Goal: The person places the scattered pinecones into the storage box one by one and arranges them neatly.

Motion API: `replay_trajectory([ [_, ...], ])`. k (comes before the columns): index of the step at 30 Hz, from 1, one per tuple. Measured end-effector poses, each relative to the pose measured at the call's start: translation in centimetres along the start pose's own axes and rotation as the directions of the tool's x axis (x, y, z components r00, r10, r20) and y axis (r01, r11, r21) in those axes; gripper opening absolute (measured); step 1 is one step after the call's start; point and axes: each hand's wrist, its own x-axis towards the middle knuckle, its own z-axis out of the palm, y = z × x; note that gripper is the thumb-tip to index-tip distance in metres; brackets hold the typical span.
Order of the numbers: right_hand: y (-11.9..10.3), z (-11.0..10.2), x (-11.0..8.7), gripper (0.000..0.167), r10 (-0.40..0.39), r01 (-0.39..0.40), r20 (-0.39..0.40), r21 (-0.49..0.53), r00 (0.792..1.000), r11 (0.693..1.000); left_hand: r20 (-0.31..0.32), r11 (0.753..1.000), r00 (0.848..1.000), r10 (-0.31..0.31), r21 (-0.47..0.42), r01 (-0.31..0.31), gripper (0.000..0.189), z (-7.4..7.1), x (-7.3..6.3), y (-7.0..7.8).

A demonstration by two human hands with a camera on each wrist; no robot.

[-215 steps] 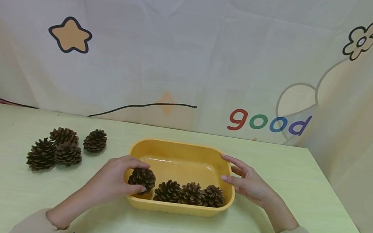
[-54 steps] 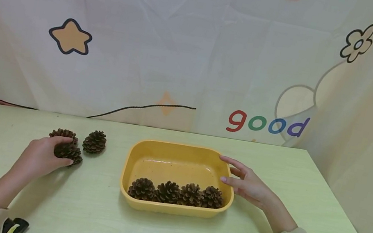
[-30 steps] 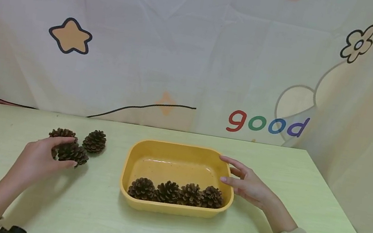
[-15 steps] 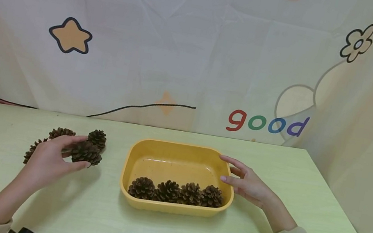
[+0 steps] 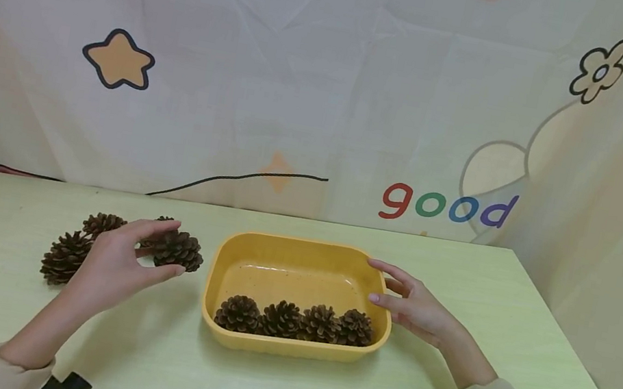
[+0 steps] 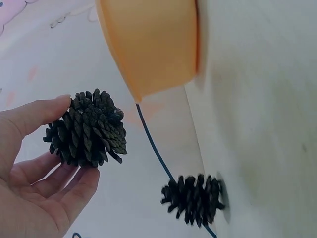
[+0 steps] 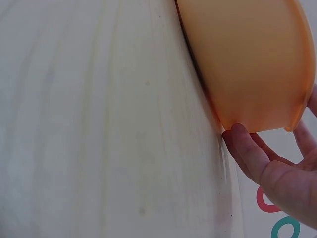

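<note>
Jutting from the left grip (image 5: pixel 115 261) (toward the tray (image 5: pixel 290 349)): pinecone (image 5: pixel 180 251).

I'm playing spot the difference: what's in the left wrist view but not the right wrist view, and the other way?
Only the left view shows the left hand holding a pine cone, a second pine cone on the table and a dark line on the cloth. Only the right view shows the right hand touching the yellow tub, plus part of a red letter and a green letter. Both show the yellow tub's outside, the table and the cloth.
</note>
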Motion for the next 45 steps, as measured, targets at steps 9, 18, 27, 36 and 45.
replay_trajectory([
  [9, 0.0, -0.1, -0.1, 0.068, -0.004, 0.004, 0.007, 0.005, 1.0, 1.0, 0.017, 0.996, 0.999, 0.031, -0.082, -0.029, 0.06, 1.6, 0.9, 1.8],
  [18, 0.2, -0.1, 0.0, 0.067, -0.004, 0.004, 0.009, 0.004, 1.0, 1.0, 0.014, 0.983, 0.995, 0.095, -0.159, -0.091, 0.057, 3.9, 1.7, 3.2],
  [27, 0.1, -0.1, -0.1, 0.068, -0.002, 0.002, 0.006, -0.016, 1.0, 1.0, 0.015, 0.982, 0.989, 0.149, -0.116, -0.146, 0.059, 6.1, 2.3, 4.8],
  [36, 0.0, -0.1, 0.0, 0.069, 0.008, -0.008, 0.0, -0.011, 1.0, 1.0, 0.031, 0.972, 0.984, 0.174, -0.164, -0.166, 0.058, 7.4, 2.8, 6.7],
  [45, 0.0, -0.1, 0.0, 0.068, 0.01, -0.01, -0.006, -0.019, 1.0, 1.0, 0.029, 0.972, 0.983, 0.183, -0.152, -0.177, 0.057, 9.7, 3.6, 8.2],
])
